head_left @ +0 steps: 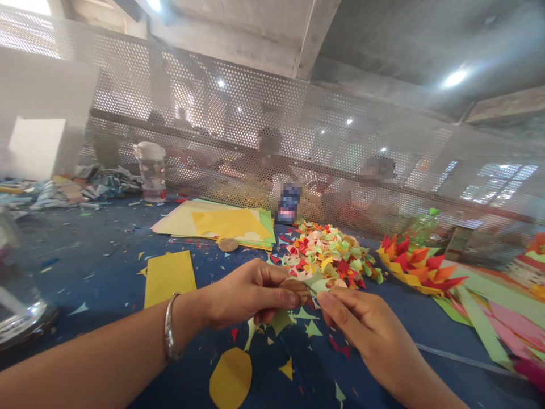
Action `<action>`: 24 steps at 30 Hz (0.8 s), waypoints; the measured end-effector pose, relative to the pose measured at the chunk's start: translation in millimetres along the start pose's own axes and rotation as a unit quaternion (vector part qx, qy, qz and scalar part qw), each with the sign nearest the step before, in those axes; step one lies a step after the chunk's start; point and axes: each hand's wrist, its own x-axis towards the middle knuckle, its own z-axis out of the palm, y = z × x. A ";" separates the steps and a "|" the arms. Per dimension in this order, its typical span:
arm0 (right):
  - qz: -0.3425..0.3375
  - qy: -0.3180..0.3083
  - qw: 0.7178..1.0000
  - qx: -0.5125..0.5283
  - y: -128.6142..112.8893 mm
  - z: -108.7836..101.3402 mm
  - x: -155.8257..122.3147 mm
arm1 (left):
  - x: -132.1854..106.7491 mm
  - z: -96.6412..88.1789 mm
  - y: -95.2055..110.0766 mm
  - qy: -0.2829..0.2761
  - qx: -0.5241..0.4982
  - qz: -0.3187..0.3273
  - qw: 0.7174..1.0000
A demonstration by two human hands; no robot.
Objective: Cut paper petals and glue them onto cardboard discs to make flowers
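Note:
My left hand (251, 292), with a metal bangle on its wrist, is closed in a pinch on a small pale green paper piece (317, 283). My right hand (357, 321) meets it from the right, thumb and fingers pinched on the same piece. Both hands hover just above the dark blue table (85, 250). Right behind them lies a pile of small folded paper pieces (330, 253) in red, green, yellow and pink.
Yellow and green paper sheets (221, 222) lie at the back, a yellow strip (169, 276) and a yellow disc (230, 378) nearer. Red-orange folded rows (419, 264), green and pink strips (489, 318), a clear bottle (151, 170), a green-capped bottle (423, 227). People sit behind the perforated screen (323, 130).

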 end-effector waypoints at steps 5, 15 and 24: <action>0.013 -0.005 1.000 -0.011 1.6 0.2 -1.6 | 0.2 -1.1 0.0 -0.003 0.001 0.005 1.000; 0.010 -0.017 1.000 -0.017 1.8 0.8 0.4 | 1.4 -2.4 -0.4 -0.004 0.043 0.023 0.999; 0.013 -0.021 0.999 -0.046 2.1 1.2 -1.4 | 1.6 -2.0 5.1 -0.011 0.073 0.042 0.996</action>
